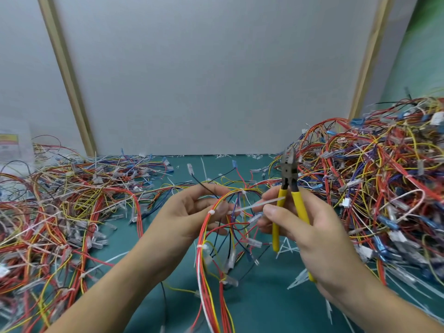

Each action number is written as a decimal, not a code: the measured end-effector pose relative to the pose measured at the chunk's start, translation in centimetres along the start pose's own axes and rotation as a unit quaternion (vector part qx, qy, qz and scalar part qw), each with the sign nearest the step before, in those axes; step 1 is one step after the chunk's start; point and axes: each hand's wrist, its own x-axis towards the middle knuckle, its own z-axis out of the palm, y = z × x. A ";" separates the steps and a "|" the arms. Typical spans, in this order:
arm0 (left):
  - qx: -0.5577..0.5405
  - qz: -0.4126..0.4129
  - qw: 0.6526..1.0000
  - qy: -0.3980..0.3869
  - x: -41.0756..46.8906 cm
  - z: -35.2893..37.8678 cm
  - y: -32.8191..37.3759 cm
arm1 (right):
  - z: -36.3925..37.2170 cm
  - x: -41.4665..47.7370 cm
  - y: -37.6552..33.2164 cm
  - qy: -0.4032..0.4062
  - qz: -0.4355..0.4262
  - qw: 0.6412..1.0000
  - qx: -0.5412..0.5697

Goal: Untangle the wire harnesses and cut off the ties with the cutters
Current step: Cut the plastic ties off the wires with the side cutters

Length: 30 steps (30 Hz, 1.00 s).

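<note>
Teal counter point(264, 308), cut tie scraps scattered over it. Tall heap of tangled wires point(384, 179) to the right, flatter heap point(62, 207) to the left. One harness point(211, 260) is lifted between both hands at centre, tails trailing to the near edge. Left hand point(189, 212) fingers curled round its wires. Right hand point(305, 229) grips yellow-handled cutters point(289, 181), nose up, blades slightly parted; its thumb and forefinger pinch a white tie point(259, 204).
</note>
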 end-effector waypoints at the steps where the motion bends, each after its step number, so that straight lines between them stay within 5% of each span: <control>1: -0.006 -0.002 1.000 -0.010 -0.1 0.1 0.1 | 0.0 0.0 0.1 -0.003 -0.005 1.000 -0.004; 10: 0.024 0.006 0.999 -0.041 -0.2 0.0 -0.2 | -0.5 0.2 -0.1 0.042 -0.052 0.997 -0.041; 19: 0.141 0.060 0.988 -0.035 -0.4 0.2 -0.6 | -0.2 -0.1 1.0 -0.050 -0.033 0.978 -0.198; 30: 0.170 0.072 0.982 -0.047 -0.5 0.4 -1.0 | 0.5 -0.4 1.2 -0.037 -0.074 0.982 -0.172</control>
